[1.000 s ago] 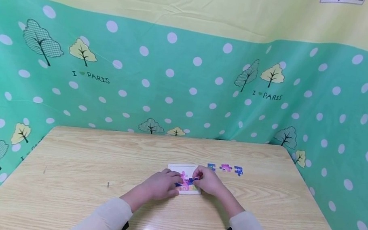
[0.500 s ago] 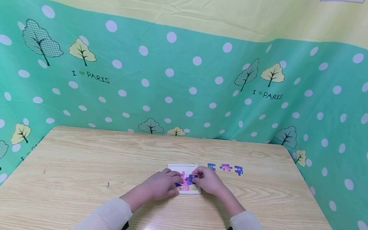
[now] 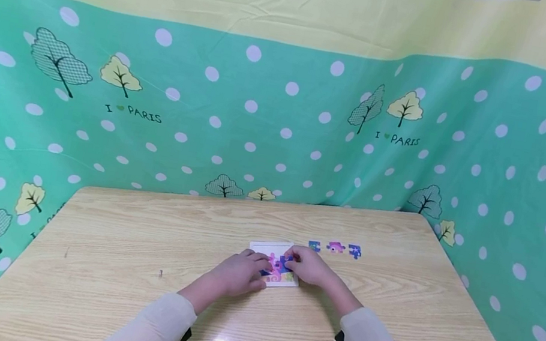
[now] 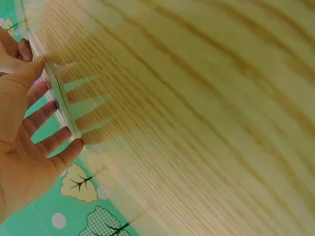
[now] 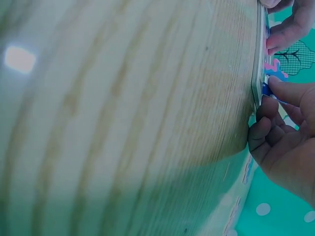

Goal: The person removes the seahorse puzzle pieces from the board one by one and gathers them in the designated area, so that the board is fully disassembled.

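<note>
A small white-framed puzzle board [image 3: 271, 246] lies on the table in the head view, with pink, blue and yellow pieces in its lower part. My left hand [image 3: 239, 274] rests on its left side, fingers spread and fairly straight; in the left wrist view the left hand [image 4: 29, 118] has its thumb at the board's edge. At the right side my right hand [image 3: 309, 266] pinches a blue puzzle piece [image 3: 285, 263] between thumb and fingers. In the right wrist view the right hand [image 5: 290, 132] partly covers that blue piece.
Three loose puzzle pieces lie in a row behind the right hand: a blue-green one [image 3: 314, 246], a pink one [image 3: 335, 247] and a blue one [image 3: 354, 251]. A tiny dark object [image 3: 160, 274] lies left on the wooden table [image 3: 119, 296]. A polka-dot curtain [image 3: 236, 127] surrounds the table.
The blue piece in my right hand has turned and come down flatter on the board's right side. My left hand has stayed in place.
</note>
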`<state>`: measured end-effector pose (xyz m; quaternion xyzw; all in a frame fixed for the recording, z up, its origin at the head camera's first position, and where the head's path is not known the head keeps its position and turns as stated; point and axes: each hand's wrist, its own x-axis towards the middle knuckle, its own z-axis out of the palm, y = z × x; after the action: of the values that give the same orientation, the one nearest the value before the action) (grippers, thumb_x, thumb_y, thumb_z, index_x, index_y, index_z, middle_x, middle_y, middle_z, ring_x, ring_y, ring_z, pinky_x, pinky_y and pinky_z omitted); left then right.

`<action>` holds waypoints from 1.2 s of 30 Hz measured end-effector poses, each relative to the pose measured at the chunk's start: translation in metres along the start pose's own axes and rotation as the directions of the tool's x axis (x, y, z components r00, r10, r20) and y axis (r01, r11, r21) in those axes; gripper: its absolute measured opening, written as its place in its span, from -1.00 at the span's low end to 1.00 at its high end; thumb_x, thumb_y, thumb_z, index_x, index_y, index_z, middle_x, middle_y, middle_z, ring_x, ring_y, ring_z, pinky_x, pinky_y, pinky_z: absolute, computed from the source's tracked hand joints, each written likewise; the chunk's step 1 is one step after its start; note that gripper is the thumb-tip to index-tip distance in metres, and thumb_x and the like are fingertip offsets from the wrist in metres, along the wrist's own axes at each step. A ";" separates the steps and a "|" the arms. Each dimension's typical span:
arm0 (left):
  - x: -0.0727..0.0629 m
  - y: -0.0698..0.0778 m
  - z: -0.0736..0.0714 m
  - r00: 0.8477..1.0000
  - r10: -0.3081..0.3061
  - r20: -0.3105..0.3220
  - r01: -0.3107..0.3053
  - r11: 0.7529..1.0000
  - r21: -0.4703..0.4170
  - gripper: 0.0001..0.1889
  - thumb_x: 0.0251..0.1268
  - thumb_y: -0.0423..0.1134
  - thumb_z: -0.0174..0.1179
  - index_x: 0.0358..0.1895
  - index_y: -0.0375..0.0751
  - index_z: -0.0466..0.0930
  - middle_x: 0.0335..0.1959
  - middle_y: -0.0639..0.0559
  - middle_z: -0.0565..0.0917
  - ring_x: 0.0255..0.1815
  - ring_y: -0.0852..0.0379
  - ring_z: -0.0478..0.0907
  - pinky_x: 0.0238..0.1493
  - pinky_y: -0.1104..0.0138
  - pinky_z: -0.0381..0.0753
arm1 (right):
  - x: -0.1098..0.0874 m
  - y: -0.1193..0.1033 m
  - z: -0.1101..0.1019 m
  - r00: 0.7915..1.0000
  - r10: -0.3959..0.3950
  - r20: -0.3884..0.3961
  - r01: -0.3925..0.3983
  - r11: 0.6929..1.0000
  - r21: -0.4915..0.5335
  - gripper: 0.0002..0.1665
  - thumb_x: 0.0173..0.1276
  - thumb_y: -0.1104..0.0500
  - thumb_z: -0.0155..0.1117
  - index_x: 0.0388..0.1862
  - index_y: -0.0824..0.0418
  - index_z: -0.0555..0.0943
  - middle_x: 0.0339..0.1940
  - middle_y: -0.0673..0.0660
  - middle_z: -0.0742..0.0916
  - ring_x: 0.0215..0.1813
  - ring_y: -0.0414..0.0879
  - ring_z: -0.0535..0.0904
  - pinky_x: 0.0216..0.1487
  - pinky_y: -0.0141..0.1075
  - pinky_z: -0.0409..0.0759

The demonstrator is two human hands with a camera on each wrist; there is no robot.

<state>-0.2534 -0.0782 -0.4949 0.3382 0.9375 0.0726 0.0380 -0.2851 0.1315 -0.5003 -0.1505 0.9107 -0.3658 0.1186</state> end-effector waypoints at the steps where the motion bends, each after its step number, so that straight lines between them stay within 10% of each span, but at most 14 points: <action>1: 0.000 0.000 0.000 1.000 0.001 -0.001 -0.001 1.000 0.000 -0.57 0.29 0.05 0.11 0.18 0.00 0.48 0.25 0.01 0.48 0.26 -0.05 0.39 0.24 0.09 0.46 | 0.000 0.000 0.000 1.000 0.000 0.004 0.000 1.000 -0.003 -0.95 0.34 0.26 0.15 -0.28 0.14 0.57 -0.42 0.02 0.53 -0.32 -0.14 0.42 -0.24 -0.32 0.41; 26: 0.002 -0.001 0.000 1.000 -0.015 0.020 0.015 1.000 -0.009 -0.57 0.29 0.06 0.11 0.17 0.03 0.48 0.26 0.04 0.47 0.27 -0.04 0.38 0.28 0.10 0.42 | 0.002 -0.004 -0.003 0.998 0.055 0.040 -0.054 0.998 -0.007 -0.92 0.35 0.24 0.13 -0.22 0.14 0.57 -0.41 0.03 0.54 -0.32 -0.13 0.43 -0.26 -0.32 0.42; 36: 0.003 -0.002 0.001 1.000 -0.010 0.018 0.011 1.000 -0.003 -0.57 0.28 0.06 0.11 0.17 0.03 0.47 0.25 0.04 0.47 0.27 -0.05 0.38 0.25 0.09 0.45 | 0.002 0.000 -0.003 0.996 0.085 -0.024 -0.081 0.986 0.147 -0.81 0.23 0.28 0.27 -0.20 0.19 0.48 -0.48 0.05 0.48 -0.45 -0.13 0.38 -0.44 -0.36 0.38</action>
<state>-0.2565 -0.0779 -0.4959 0.3338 0.9388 0.0709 0.0471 -0.2883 0.1322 -0.4983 -0.0978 0.8888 -0.4282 0.1307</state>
